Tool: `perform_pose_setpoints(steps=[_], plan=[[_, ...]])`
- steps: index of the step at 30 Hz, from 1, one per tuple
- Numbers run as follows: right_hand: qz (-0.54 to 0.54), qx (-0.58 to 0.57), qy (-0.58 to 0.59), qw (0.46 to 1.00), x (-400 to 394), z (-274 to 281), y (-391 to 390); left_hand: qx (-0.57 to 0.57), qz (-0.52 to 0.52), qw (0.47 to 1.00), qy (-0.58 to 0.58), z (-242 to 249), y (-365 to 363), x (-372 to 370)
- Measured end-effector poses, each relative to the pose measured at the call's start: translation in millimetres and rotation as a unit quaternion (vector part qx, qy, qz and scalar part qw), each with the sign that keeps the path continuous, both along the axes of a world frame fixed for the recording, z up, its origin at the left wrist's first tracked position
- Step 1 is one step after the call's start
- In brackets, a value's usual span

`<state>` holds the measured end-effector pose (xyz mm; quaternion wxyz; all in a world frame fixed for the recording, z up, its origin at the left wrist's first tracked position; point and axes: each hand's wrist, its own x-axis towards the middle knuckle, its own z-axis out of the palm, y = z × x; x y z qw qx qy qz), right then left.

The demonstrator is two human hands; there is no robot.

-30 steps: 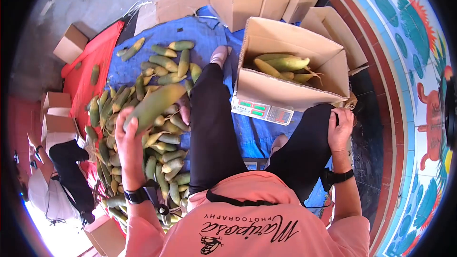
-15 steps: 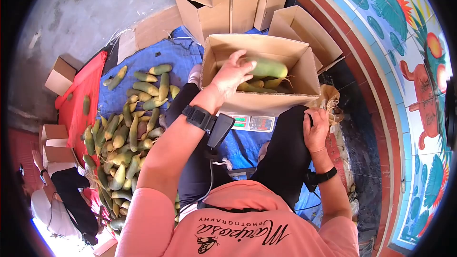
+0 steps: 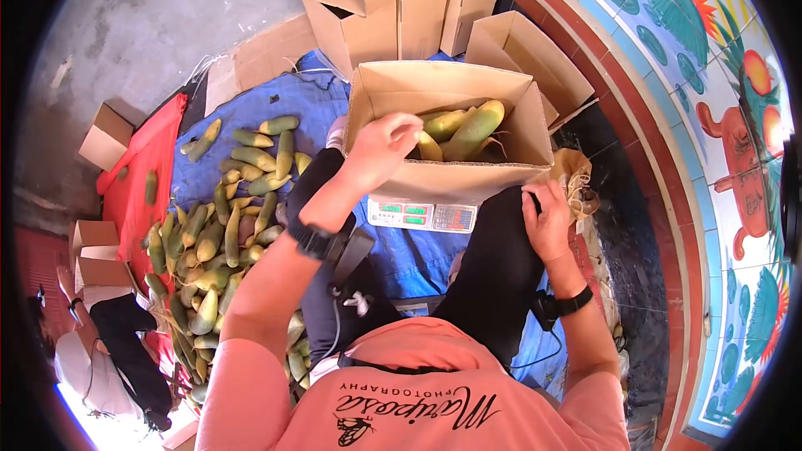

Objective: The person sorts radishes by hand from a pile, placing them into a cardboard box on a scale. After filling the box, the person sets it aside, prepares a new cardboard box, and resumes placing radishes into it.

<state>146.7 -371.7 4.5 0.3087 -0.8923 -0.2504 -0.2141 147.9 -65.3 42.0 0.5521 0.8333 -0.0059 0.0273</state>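
Several long green-and-yellow radishes point(image 3: 474, 129) lie inside an open cardboard box point(image 3: 468, 171), which rests on a white digital scale point(image 3: 422, 215). My left hand point(image 3: 383, 149) is over the box's near left part, just left of the radishes. Its fingers are curled together and I see nothing in them. Loosely bent, my right hand point(image 3: 547, 219) rests on my right knee with the fingers a little apart and holds nothing. Left of my legs, a large heap of similar radishes point(image 3: 209, 242) covers the blue tarp point(image 3: 219, 121).
Several cardboard boxes point(image 3: 355, 33) stand behind the scale, with another open box point(image 3: 518, 50) at the right. A red sheet point(image 3: 142, 188) lies at the far left. Another person point(image 3: 109, 359) is at the lower left. A painted tile wall point(image 3: 710, 75) curves along the right.
My left hand has come off the large radish and drawn back left, its fingers curling. That radish now lies tilted among the others in the box. My right hand stays on my knee.
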Motion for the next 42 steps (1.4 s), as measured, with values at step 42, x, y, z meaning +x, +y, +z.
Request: perform_pose_setpoints(steps=[42], plan=[[0.032,-0.13,0.155,0.979,162,1,49,0.164,0.063,0.968,-0.177,-41,59,-111]])
